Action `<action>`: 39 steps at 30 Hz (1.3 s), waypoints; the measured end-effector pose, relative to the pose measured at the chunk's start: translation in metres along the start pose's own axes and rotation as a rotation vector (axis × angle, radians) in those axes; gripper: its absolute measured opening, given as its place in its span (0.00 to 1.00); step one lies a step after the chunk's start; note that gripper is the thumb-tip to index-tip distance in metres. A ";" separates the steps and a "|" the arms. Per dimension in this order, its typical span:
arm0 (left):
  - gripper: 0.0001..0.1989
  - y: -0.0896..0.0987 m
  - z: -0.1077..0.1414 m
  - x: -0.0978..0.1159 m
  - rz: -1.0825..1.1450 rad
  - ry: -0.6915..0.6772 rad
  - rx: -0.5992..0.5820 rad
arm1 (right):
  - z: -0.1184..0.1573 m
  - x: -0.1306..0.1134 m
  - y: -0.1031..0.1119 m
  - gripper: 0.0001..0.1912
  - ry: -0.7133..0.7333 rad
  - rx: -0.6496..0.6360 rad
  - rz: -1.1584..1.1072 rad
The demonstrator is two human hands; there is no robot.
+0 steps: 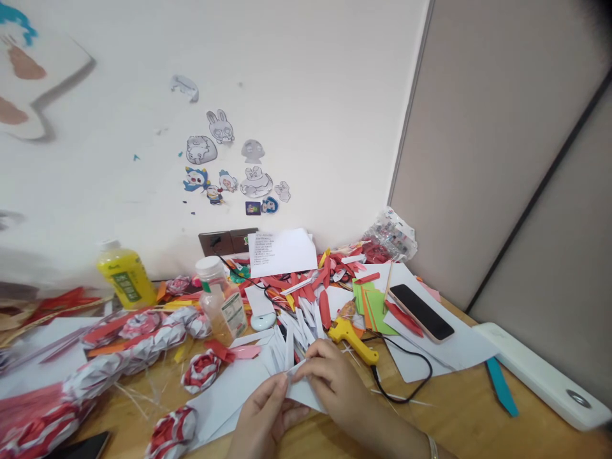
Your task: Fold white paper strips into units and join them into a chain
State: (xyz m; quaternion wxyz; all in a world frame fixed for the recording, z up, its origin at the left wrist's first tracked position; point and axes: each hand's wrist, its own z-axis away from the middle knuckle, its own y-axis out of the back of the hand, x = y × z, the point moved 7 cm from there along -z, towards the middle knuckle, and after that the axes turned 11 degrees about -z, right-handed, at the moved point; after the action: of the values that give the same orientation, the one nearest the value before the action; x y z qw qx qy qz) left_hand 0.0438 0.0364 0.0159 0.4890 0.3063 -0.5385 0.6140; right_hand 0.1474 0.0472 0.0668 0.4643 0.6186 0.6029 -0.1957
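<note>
Both hands meet low in the middle of the head view over a small piece of white paper (305,394). My left hand (268,411) pinches its left edge between thumb and fingers. With fingertips bent onto the upper edge, my right hand (337,382) grips the same piece. Just beyond them lies a heap of folded white paper strips (291,335). A yellow glue gun (354,338) with a black cord rests right of the heap. White sheets (224,395) lie under and left of my hands, near red-and-white paper rolls (201,371).
At the left stand a yellow bottle (127,277) and a clear jar (222,303) with a white lid. A phone (421,312) lies on paper at the right, near a long white device (545,376) and a teal strip (502,386). Red paper scraps (306,280) line the wall.
</note>
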 end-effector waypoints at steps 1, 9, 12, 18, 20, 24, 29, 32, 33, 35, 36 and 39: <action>0.09 0.001 -0.001 -0.001 -0.005 -0.001 0.002 | 0.000 0.002 0.000 0.16 -0.024 0.009 -0.024; 0.09 0.007 -0.005 -0.008 -0.149 -0.003 0.002 | 0.004 0.019 -0.002 0.09 -0.224 0.085 -0.211; 0.11 0.008 -0.006 -0.006 -0.182 -0.031 0.010 | 0.002 0.021 -0.001 0.06 -0.279 0.082 -0.229; 0.18 -0.003 -0.002 0.000 -0.173 -0.052 -0.083 | 0.002 0.036 0.002 0.06 -0.414 0.127 -0.344; 0.17 -0.005 0.000 0.001 -0.177 -0.053 -0.102 | 0.003 0.038 0.001 0.06 -0.427 0.126 -0.371; 0.13 -0.006 0.000 0.000 -0.176 -0.045 -0.113 | 0.002 0.033 0.002 0.05 -0.403 0.128 -0.353; 0.11 0.000 -0.004 -0.002 -0.243 -0.022 -0.079 | 0.002 0.030 0.002 0.05 -0.418 0.119 -0.357; 0.11 0.003 -0.005 -0.002 -0.306 -0.017 -0.048 | 0.002 0.033 0.002 0.05 -0.420 0.118 -0.351; 0.11 0.004 -0.006 -0.002 -0.323 -0.019 -0.040 | 0.002 0.034 0.001 0.05 -0.420 0.117 -0.351; 0.11 0.005 -0.007 -0.002 -0.354 -0.023 -0.038 | 0.002 0.035 0.001 0.05 -0.415 0.115 -0.348; 0.12 0.006 -0.007 -0.002 -0.367 -0.021 -0.042 | 0.002 0.035 0.000 0.05 -0.413 0.114 -0.343; 0.13 0.006 -0.008 -0.004 -0.399 -0.006 -0.047 | 0.003 0.035 -0.001 0.06 -0.423 0.105 -0.334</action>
State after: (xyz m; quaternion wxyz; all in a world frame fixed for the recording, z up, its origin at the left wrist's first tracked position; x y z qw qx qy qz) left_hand 0.0405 0.0431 0.0082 0.6063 0.3972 -0.4828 0.4914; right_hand 0.1544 0.0647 0.0367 0.5086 0.4794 0.5752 -0.4250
